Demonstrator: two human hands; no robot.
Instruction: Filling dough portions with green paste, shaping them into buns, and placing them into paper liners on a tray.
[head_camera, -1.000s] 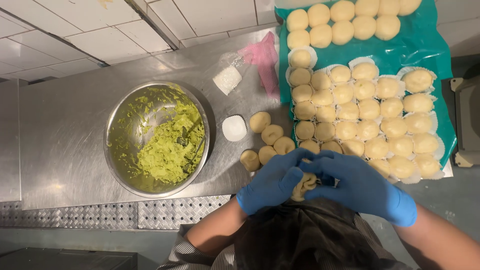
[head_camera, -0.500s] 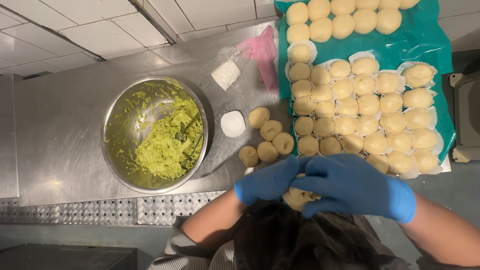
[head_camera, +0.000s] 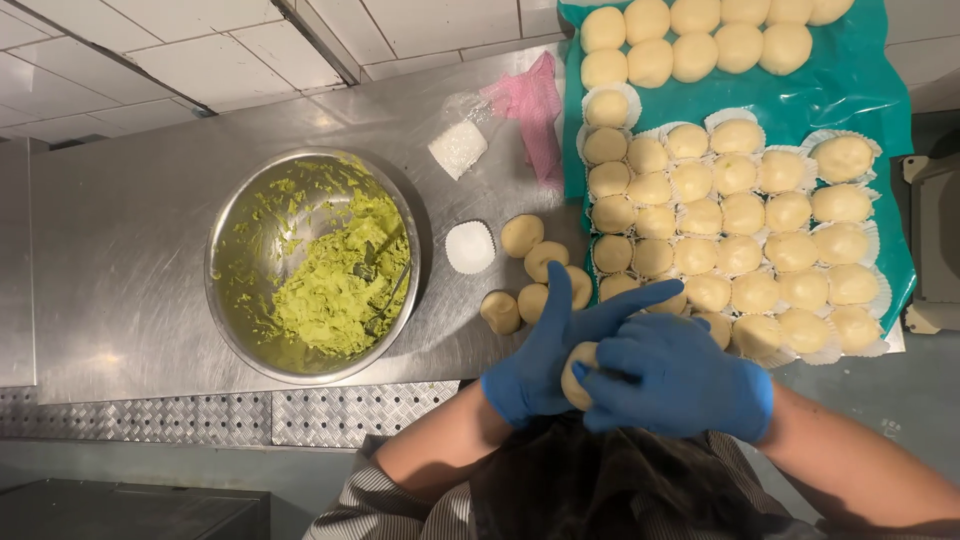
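Dough ball (head_camera: 578, 372) half hidden between blue-gloved left hand (head_camera: 540, 365) and right hand (head_camera: 680, 385), fingers of both curled around it, below the steel bench (head_camera: 120, 250) edge, white paper cup (head_camera: 469, 246) beside bowl (head_camera: 225, 215) of green filling, pink bag (head_camera: 530, 110) against teal sheet (head_camera: 850, 100).

Even overhead light, bright and sharp throughout; soft glare on the steel counter (head_camera: 130, 250) near its left edge, short shadows, slight edge distortion.
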